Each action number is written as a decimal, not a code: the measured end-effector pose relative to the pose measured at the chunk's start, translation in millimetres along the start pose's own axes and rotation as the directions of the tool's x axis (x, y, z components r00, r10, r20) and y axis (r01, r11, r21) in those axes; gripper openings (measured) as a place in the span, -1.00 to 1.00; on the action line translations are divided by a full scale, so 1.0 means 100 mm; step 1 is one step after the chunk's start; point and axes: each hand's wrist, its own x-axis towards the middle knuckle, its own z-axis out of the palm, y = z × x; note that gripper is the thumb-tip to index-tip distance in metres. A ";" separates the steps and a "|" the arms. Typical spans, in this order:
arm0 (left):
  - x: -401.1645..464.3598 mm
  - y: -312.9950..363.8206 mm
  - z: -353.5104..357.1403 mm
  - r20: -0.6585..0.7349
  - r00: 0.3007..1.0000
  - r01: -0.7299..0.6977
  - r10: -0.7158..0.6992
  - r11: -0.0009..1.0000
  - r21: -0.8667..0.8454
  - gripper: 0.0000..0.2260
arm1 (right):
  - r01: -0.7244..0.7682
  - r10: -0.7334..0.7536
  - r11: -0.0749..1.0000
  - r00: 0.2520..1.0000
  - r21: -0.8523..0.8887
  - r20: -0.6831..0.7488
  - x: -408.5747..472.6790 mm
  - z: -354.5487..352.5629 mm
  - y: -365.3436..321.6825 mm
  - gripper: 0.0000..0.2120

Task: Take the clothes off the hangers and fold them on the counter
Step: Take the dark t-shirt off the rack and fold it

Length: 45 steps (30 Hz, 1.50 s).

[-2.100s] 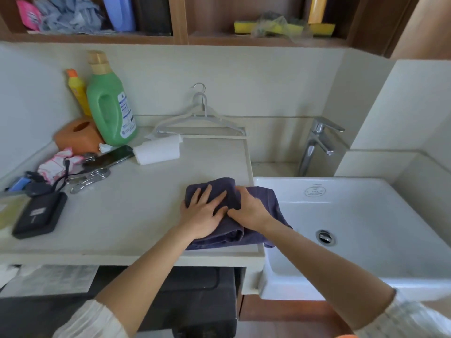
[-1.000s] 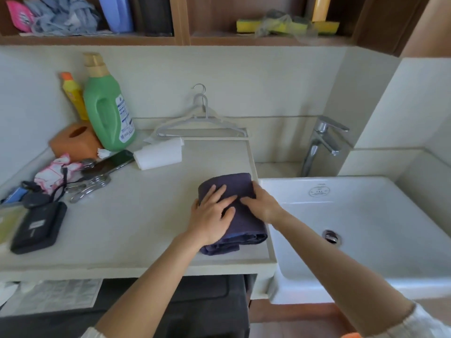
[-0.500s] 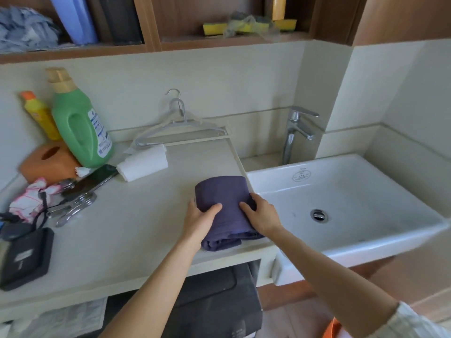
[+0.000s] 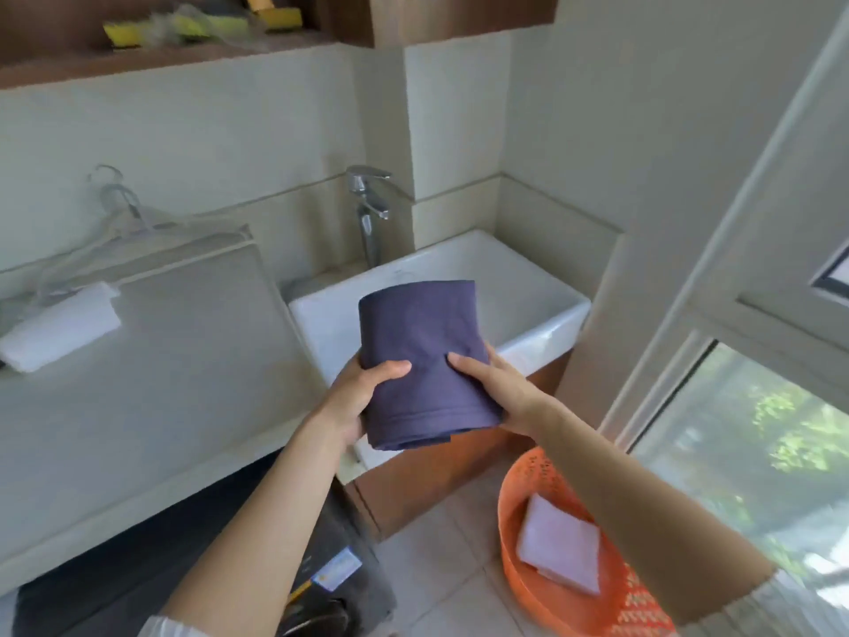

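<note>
Left hand [image 4: 356,397] and right hand [image 4: 498,388] grip a smooth, rectangular folded purple garment [image 4: 422,360], probably soft knit.

A matt purple cloth garment [image 4: 420,356], a glossy white ceramic sink [image 4: 546,321], a shiny metal faucet [image 4: 367,209], a smooth matt counter [image 4: 151,383], a perforated orange plastic basket [image 4: 542,590], a wood shelf [image 4: 183,57].

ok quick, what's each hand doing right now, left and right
Left hand: holding the folded purple garment, thumb on top.
Right hand: holding the same garment from its other side.
</note>
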 end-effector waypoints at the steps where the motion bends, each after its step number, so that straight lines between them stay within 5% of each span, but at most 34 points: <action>1: 0.03 -0.09 0.29 0.056 0.998 0.025 -0.026 0.999 0.021 -0.54 | -0.078 0.078 0.995 0.997 0.057 -0.003 -0.17 -0.29 0.01 -0.50; 7: 0.25 -0.73 1.57 0.223 0.950 0.193 -0.219 0.972 0.133 -0.65 | -0.275 0.308 0.938 0.941 0.211 -0.139 -0.87 -1.62 0.28 -0.53; 14: 0.81 -1.73 2.27 0.134 0.911 0.350 -0.391 0.902 0.251 -0.58 | -0.348 0.445 0.881 0.839 0.321 -0.313 -0.87 -2.53 0.94 -0.61; 18: 1.53 -2.69 2.39 0.169 0.868 0.383 -0.467 0.846 0.370 -0.27 | -0.354 0.499 0.847 0.789 0.397 -0.360 -0.49 -3.04 1.78 -0.62; 22: 2.10 -3.90 2.38 0.108 0.869 0.387 -0.482 0.800 0.458 -0.50 | -0.398 0.601 0.773 0.709 0.494 -0.369 -0.10 -3.57 2.89 -0.46; 25: 2.58 -5.03 2.30 0.128 0.869 0.354 -0.479 0.780 0.516 -0.38 | -0.389 0.636 0.740 0.669 0.549 -0.384 0.25 -3.98 3.92 -0.44; 29: 3.10 -6.30 2.27 0.116 0.874 0.349 -0.471 0.777 0.524 -0.09 | -0.406 0.676 0.717 0.604 0.566 -0.422 0.58 -4.50 4.93 -0.82; 31: 3.29 -6.81 2.33 0.114 0.866 0.352 -0.486 0.757 0.551 -0.07 | -0.417 0.668 0.734 0.586 0.536 -0.458 0.78 -4.79 5.40 -0.83; 34: 3.48 -7.42 2.38 0.113 0.860 0.370 -0.497 0.762 0.532 -0.54 | -0.457 0.655 0.755 0.559 0.470 -0.509 0.98 -5.12 5.94 -0.73; 38: 3.63 -8.14 2.27 0.134 0.852 0.361 -0.507 0.752 0.552 -0.45 | -0.516 0.618 0.778 0.521 0.359 -0.589 1.14 -5.33 6.51 -0.88; 42: 3.53 -8.55 2.12 0.142 0.881 0.184 -0.452 0.603 0.776 -0.34 | -0.767 0.568 0.642 0.483 -0.009 -0.666 1.14 -5.46 7.13 -0.47; 45: 3.47 -8.55 2.12 0.154 0.867 0.133 -0.474 0.518 0.845 -0.33 | -0.799 0.533 0.575 0.528 -0.175 -0.661 1.14 -5.41 7.08 -0.40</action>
